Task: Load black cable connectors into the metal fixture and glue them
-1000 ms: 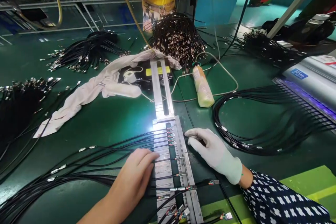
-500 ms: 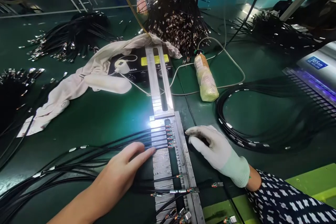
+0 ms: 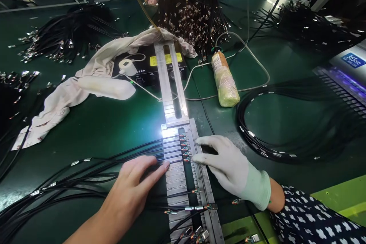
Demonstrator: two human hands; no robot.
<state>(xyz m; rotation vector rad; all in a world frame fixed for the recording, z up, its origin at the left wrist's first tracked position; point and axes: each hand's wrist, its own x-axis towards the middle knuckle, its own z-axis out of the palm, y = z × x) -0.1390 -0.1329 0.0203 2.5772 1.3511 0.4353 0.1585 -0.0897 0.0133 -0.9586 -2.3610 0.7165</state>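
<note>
Cable ends (image 3: pixel 184 148) between both hands' fingers (image 3: pixel 160 167).

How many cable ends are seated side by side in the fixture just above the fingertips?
5 cable ends, stacked in a tight column in the metal fixture between the bare left hand and the gloved right hand; glare above may hide another. Looser ones lie lower down.

Readable text, relative to the black control box (image 3: pixel 148 69): "982A" on its front face, just right of the white puck; yellow label on its top, print too small to read; a "Z" further right, probably the start of a model code. Well to its right, blue label (image 3: pixel 353 60) on the grey lamp housing (image 3: pixel 347 69) reads "365nm".
</note>
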